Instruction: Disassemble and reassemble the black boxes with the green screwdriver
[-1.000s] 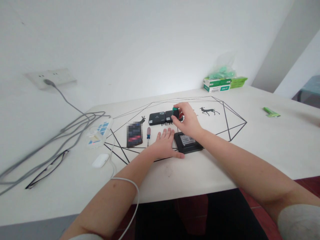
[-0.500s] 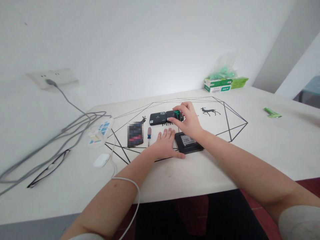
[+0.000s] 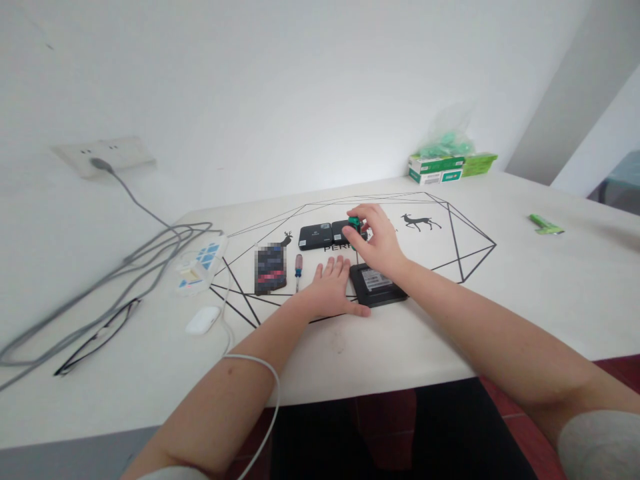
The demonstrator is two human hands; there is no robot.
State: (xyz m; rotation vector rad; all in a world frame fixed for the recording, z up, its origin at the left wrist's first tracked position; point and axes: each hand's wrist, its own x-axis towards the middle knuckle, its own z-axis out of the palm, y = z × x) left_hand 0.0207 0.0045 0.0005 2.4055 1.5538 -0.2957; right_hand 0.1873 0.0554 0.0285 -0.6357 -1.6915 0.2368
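My right hand (image 3: 379,241) has its fingers and thumb closed on the green handle of a screwdriver (image 3: 354,221), held upright. The shaft points down to the upper left corner of a flat black case (image 3: 384,298) with a white label. Whether the tip sits in a screw is too small to tell. My left hand (image 3: 327,293) lies flat on the table, fingers spread, its thumb at the lower left corner of this case. Left of it rests a second screwdriver (image 3: 299,265) with a red and blue handle.
Behind my hands lie two flat black boxes, one (image 3: 315,237) beside the other (image 3: 339,231). To the left are a blurred-out dark item (image 3: 271,269), a white earbud case (image 3: 203,320), a power strip (image 3: 203,267), glasses (image 3: 97,339) and grey cable (image 3: 150,257). Green boxes (image 3: 436,169) stand at the back right.
My right hand's fingers have turned and closed further around the green screwdriver handle, and the thumb has moved across it. The left hand and the labelled case have stayed in place.
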